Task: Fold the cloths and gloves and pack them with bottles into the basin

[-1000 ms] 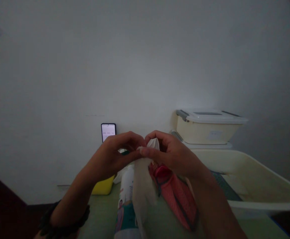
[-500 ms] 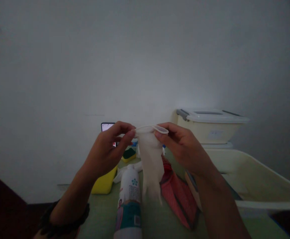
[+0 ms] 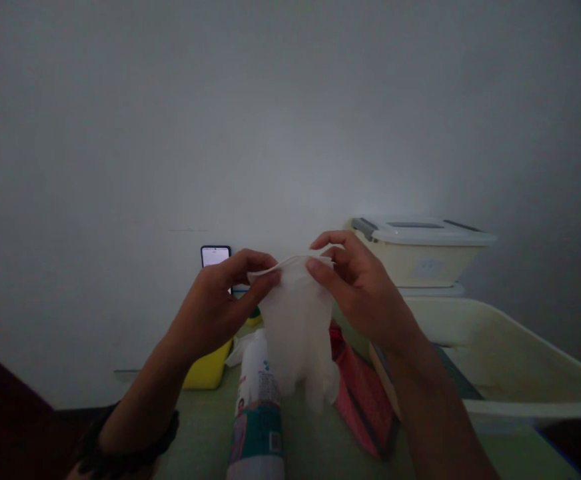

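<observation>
Left hand [image 3: 218, 297] pinches one edge of the cuff of a whitish glove [image 3: 298, 320]; right hand [image 3: 358, 287] grips the opposite side under its thumb — index finger raised clear. The glove hangs between both hands, fingers downward, above the surface [image 3: 195, 433]. Below the left hand: a white-and-green bottle [image 3: 258, 420] and a yellow item [image 3: 205, 370]; beyond it, a phone [image 3: 215, 257]. Below the right hand: a red mesh article [image 3: 365, 407]. Further right — a pale tub [image 3: 525, 347], with a lidded box [image 3: 420, 263] behind.
</observation>
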`<state>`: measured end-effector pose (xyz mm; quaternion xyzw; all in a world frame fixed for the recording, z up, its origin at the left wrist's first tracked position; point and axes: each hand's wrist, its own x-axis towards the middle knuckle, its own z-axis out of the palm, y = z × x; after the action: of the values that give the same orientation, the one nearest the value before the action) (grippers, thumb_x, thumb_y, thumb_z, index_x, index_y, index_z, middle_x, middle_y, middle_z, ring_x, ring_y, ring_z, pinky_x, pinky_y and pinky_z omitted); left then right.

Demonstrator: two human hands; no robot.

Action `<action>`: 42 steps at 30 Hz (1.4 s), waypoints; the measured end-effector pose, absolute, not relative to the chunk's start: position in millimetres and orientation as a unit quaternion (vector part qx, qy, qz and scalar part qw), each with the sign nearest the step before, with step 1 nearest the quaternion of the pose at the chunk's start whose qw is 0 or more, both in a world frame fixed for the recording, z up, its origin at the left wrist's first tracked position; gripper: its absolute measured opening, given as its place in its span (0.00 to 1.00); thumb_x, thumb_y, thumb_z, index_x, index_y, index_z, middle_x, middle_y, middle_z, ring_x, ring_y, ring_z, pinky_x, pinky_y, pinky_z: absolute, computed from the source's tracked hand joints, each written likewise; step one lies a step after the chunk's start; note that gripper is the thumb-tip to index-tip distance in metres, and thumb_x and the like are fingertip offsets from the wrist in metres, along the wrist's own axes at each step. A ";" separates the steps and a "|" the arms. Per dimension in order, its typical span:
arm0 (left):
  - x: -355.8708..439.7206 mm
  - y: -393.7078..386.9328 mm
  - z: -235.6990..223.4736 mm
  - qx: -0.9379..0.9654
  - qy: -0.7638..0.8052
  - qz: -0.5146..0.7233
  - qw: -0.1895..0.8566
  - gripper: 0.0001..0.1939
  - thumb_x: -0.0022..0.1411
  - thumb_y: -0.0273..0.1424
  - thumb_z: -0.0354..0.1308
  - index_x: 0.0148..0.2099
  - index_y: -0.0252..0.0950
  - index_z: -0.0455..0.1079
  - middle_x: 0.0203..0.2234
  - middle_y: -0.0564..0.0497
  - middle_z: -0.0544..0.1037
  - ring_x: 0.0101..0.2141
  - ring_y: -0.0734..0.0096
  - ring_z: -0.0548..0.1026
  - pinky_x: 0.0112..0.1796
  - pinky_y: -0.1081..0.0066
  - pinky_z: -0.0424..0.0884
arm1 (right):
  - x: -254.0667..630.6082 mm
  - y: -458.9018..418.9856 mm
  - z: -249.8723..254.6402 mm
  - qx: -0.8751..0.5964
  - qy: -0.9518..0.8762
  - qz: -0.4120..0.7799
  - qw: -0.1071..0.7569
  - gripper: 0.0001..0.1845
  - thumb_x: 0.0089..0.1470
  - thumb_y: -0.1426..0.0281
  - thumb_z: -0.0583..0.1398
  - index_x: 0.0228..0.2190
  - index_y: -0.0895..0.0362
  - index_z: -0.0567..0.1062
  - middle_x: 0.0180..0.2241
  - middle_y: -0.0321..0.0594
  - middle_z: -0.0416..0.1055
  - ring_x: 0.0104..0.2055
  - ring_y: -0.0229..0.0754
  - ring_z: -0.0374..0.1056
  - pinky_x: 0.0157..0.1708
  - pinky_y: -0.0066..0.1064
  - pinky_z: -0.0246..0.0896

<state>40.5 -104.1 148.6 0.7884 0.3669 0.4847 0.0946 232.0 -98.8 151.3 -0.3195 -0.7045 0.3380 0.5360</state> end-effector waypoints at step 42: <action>42.3 -110.8 154.5 0.696 0.344 0.547 0.314 0.09 0.57 0.32 0.57 0.26 0.36 0.66 0.16 0.57 0.66 0.16 0.80 0.63 0.15 0.81 0.58 | 239.3 -110.9 157.7 -0.241 -0.755 0.470 0.388 0.14 0.52 0.61 0.61 0.23 0.57 0.70 0.19 0.30 0.61 0.19 0.29 0.55 0.18 0.22 0.50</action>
<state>42.3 -110.8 154.5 0.6956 0.3441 0.5469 0.3141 239.3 -110.9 157.7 -0.2412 -0.7551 0.4704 0.3877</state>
